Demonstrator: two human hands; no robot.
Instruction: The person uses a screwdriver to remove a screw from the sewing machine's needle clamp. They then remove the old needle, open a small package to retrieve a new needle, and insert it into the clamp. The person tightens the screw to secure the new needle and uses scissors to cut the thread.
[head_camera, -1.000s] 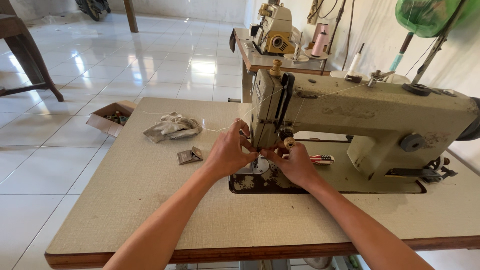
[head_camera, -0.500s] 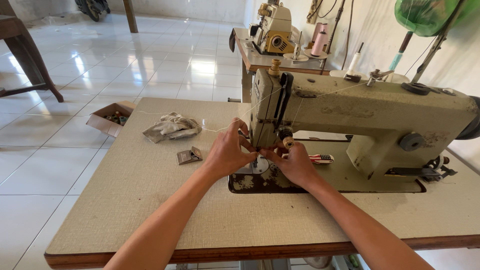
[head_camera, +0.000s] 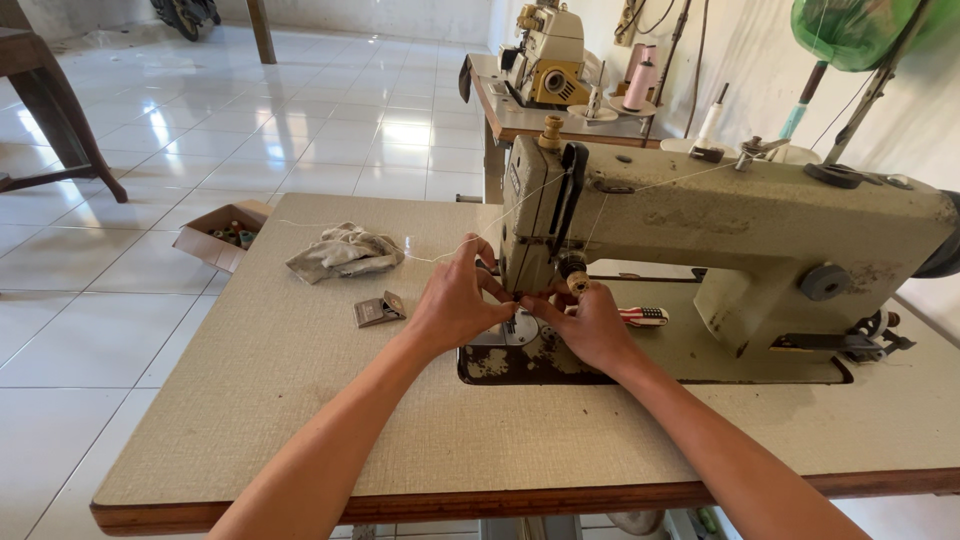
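Thread (head_camera: 440, 255), thin and white, runs from just above the left hand (head_camera: 455, 305) leftward over the table (head_camera: 250, 400) and up to the head of the sewing machine (head_camera: 700, 230). Both hands meet at the needle area under that head, fingertips close together; the left hand's fingers are pinched narrow, apparently on the thread, though the grip itself is too small to make out. Just right of it, the right hand (head_camera: 590, 325) is curled with thumb and forefinger pressed together at the same spot; what it holds I cannot tell. Beyond the right hand lies a striped tool (head_camera: 642, 316) on the machine bed. Left of the left hand sits a small metal clip (head_camera: 378, 309), farther left a crumpled rag (head_camera: 345, 252), and past it an open cardboard box (head_camera: 220, 235).
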